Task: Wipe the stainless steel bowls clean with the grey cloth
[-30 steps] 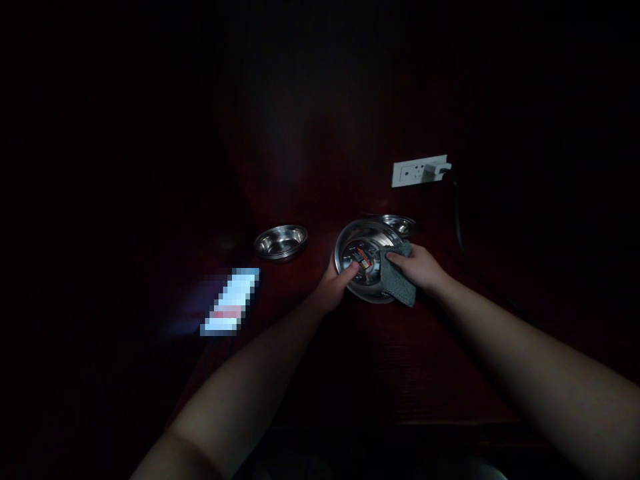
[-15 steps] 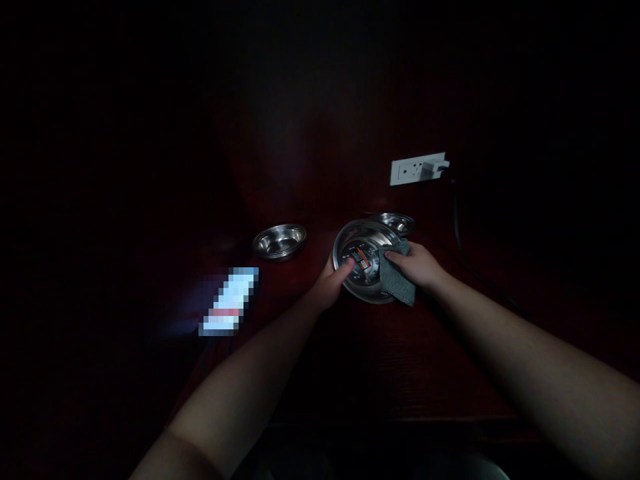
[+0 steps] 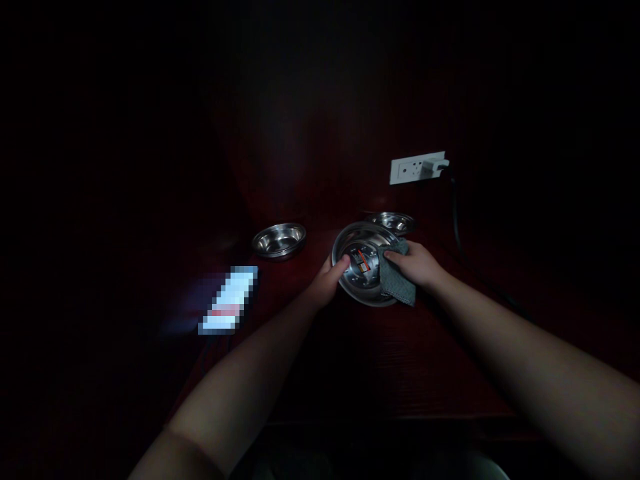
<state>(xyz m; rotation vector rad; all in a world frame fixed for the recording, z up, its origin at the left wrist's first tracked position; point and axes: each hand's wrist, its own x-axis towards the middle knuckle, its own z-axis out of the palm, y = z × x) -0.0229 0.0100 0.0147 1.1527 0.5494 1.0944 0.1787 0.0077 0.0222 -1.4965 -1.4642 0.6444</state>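
A shiny metal bowl (image 3: 367,293) is held tilted above the dark red table, its inside facing me. On its inner bottom is a black, orange and white label (image 3: 361,261). My left hand (image 3: 327,281) is closed on the left rim, thumb inside and fingers hidden behind. My right hand (image 3: 419,264) pinches a grey-green cloth (image 3: 397,277) over the bowl's right rim, with the thumb on top of the cloth. The fingers under the cloth are out of sight.
Behind the held bowl lies another metal bowl (image 3: 393,221), partly covered. More metal bowls (image 3: 279,241), seemingly stacked, stand to the left. A lit, blurred-out screen (image 3: 229,301) is at the table's left. A wall socket (image 3: 417,168) has a plug and a cable (image 3: 456,220) running down right.
The bowl has turned slightly in my hands, and its label has shifted a little. My left thumb has moved slightly up and left along the rim. The cloth stays at the right rim.
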